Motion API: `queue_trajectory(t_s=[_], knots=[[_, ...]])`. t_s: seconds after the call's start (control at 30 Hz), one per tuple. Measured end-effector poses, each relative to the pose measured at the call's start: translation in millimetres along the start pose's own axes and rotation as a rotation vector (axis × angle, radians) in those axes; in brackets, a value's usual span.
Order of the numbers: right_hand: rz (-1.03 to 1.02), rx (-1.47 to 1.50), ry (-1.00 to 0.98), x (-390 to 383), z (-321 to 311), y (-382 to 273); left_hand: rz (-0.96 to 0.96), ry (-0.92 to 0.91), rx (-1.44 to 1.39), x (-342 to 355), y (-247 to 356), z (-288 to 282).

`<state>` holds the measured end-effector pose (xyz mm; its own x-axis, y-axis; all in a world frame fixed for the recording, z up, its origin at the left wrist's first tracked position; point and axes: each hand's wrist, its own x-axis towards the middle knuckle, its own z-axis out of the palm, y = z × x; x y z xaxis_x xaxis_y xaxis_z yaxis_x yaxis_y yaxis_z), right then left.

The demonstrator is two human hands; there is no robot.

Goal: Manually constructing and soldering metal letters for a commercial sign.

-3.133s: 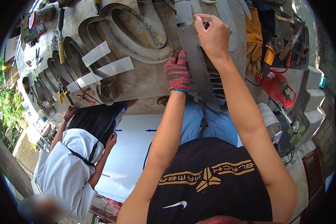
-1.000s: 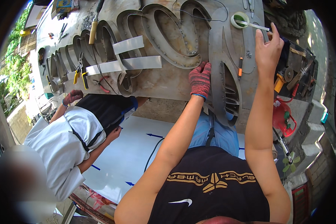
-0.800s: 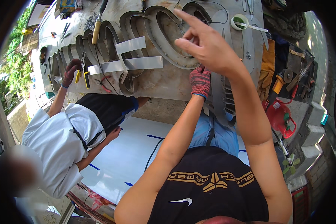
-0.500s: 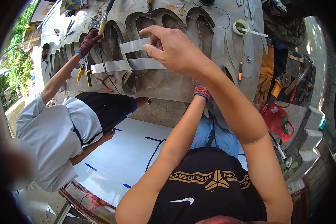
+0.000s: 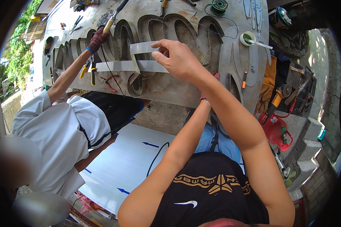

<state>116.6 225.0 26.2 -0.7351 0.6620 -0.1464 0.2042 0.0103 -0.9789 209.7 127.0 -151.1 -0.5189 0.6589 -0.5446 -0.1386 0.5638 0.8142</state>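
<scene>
My bare right hand (image 5: pixel 174 58) hovers over the workbench, thumb and index finger apart around the end of a bent metal strip (image 5: pixel 142 48). Whether they touch it I cannot tell. Below that strip lies a longer pale metal strip (image 5: pixel 117 66). My left hand (image 5: pixel 215 75), in a reddish knit glove, is at the bench's near edge; my right forearm hides most of it, and its fingers do not show clearly. Several curved metal letter shapes (image 5: pixel 183 22) stand on edge beyond my right hand. A co-worker's gloved hand (image 5: pixel 98 39) holds a tan-handled tool (image 5: pixel 109 25) resembling a soldering iron.
Pliers with yellow handles (image 5: pixel 93 73) and red-handled pliers (image 5: pixel 110 83) lie to the left. A white cup (image 5: pixel 247 38), wire spool (image 5: pixel 219 5) and orange utility knife (image 5: pixel 244 79) are at right. Beyond are leather gloves (image 5: pixel 267 90) and an angle grinder (image 5: pixel 278 96).
My right hand has lowered slightly toward the strip's end, its index finger now curled down. The whole view has shifted a little. The co-worker's hand stays on the tan-handled tool.
</scene>
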Motion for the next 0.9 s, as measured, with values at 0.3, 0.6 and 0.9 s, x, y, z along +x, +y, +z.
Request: queue_trajectory(t_s=[0.3,0.6,0.9], knots=[[0.082,0.135,-0.041,8.9,44.4,12.2,-0.146,0.035,-0.158,-22.4,50.0,-18.9],[0.123,0.507,0.125,16.9,134.6,11.7,-0.211,0.112,-0.269,-33.5,26.7,-38.1],[0.090,0.785,0.174,-12.4,118.0,-11.4,-0.210,0.116,-0.270,-24.1,18.9,-38.8]])
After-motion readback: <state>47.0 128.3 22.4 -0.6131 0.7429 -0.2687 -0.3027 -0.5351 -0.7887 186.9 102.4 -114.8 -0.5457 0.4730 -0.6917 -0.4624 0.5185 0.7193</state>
